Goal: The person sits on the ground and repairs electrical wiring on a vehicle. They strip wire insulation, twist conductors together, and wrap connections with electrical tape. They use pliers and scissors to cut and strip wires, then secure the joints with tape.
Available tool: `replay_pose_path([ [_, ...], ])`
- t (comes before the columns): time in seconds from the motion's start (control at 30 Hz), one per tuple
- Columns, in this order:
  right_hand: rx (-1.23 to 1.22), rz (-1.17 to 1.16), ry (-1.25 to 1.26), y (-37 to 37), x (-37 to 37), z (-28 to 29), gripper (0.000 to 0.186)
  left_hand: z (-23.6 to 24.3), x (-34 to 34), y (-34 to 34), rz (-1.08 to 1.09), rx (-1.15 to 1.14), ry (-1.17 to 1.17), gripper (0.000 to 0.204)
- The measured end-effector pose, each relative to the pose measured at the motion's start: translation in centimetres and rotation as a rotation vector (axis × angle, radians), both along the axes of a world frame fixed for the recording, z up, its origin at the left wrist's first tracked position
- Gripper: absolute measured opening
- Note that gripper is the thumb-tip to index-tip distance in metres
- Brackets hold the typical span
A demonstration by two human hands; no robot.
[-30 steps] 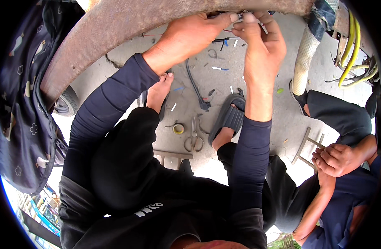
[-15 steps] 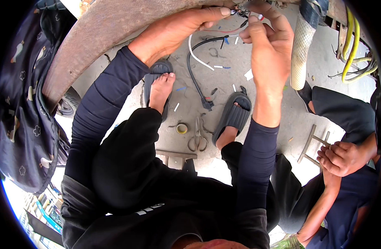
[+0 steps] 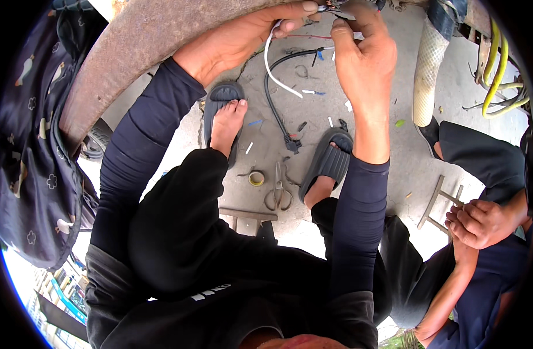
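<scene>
My left hand [image 3: 231,43] is closed on thin wires [image 3: 330,8] at the top edge, just below a curved rusty metal beam [image 3: 121,55], with a white cable [image 3: 266,64] hanging from beside its fingers. My right hand [image 3: 362,70] has its thumb and fingers bent around the same wire bundle; its fingertips are blurred and the joint they touch is too small to make out. A red wire [image 3: 304,36] runs between the hands. A black cable with a plug [image 3: 291,143] lies on the concrete below, along with scissors [image 3: 279,198], a tape roll [image 3: 256,178] and several short offcuts.
A wrapped hose [image 3: 423,81] and yellow cables [image 3: 493,87] hang at right. A co-worker's clasped hands [image 3: 478,224] are by a metal frame [image 3: 435,203]. Patterned dark cloth [image 3: 34,145] hangs left. My sandalled feet [image 3: 327,163] rest on the ground.
My left hand has shifted up and left. My right hand moved right, then back slightly left. The white cable, unseen a second ago, now dangles between the hands.
</scene>
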State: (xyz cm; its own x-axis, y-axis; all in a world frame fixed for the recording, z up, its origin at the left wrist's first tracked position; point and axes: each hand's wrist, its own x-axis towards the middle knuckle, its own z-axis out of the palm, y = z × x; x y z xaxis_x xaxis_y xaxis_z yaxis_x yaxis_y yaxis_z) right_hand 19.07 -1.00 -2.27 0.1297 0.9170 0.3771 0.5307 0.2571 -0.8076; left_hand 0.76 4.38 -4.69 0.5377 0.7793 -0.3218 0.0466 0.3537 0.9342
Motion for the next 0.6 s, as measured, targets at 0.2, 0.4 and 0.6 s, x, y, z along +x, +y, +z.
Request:
replay_pose_path([
  [0.2,-0.183,0.063,0.229,-0.6,0.2,1.3,0.026,-0.2,0.0,-0.1,-0.027,0.025,0.028,0.03],
  [0.4,0.189,-0.16,-0.182,-0.7,1.3,-2.5,0.02,-0.5,0.0,-0.1,-0.035,0.036,0.047,0.032],
  [0.6,0.268,0.037,0.365,2.9,3.6,-5.8,0.018,-0.7,0.5,0.8,-0.054,0.056,0.061,0.034],
])
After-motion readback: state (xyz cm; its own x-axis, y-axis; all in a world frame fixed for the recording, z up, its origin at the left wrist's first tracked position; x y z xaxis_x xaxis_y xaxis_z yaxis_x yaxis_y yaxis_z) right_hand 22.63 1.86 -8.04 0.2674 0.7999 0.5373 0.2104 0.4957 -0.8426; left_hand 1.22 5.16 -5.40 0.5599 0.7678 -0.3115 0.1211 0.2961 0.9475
